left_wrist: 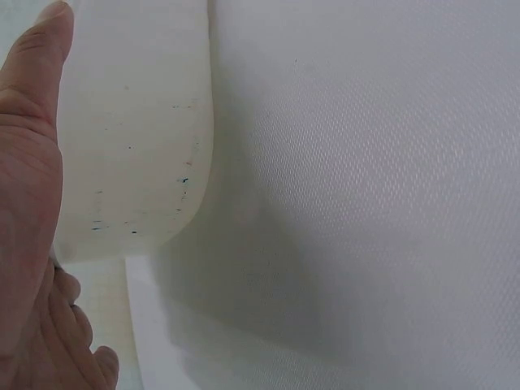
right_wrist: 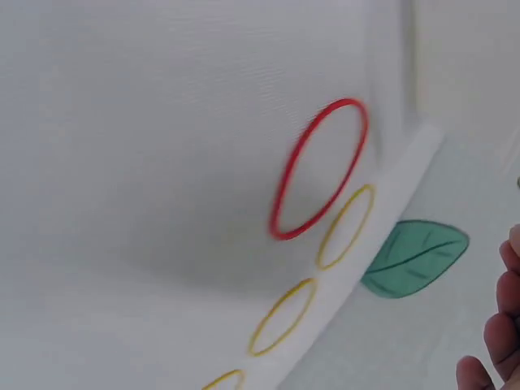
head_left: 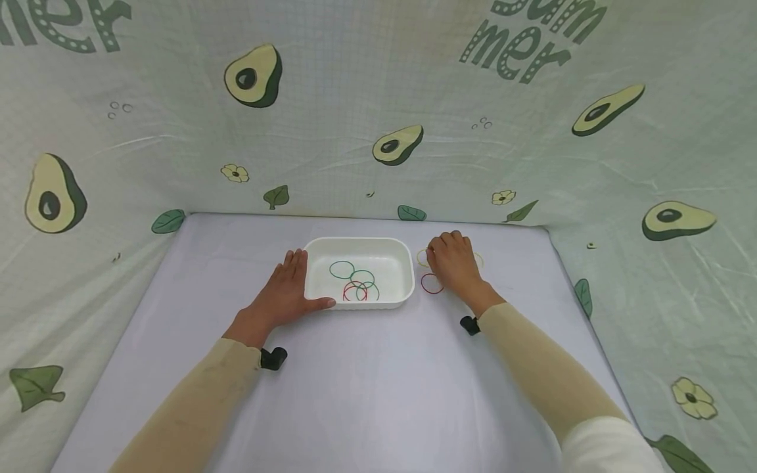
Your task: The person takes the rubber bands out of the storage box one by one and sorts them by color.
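left hand (head_left: 286, 289) lies flat and open on the tabletop (head_left: 367, 387), fingers and thumb against the near-left corner of the white tray (head_left: 359, 245), gripping nothing. right hand (head_left: 454, 263), fingers curled downward, covers yellow rings (head_left: 422, 257); whether it pinches one cannot be told. a red ring (head_left: 432, 284) lies just to its left, toward the tray. open tabletop lies beyond.

The right hand (head_left: 454, 264) hides part of the yellow rings (head_left: 422, 257) (count unclear).
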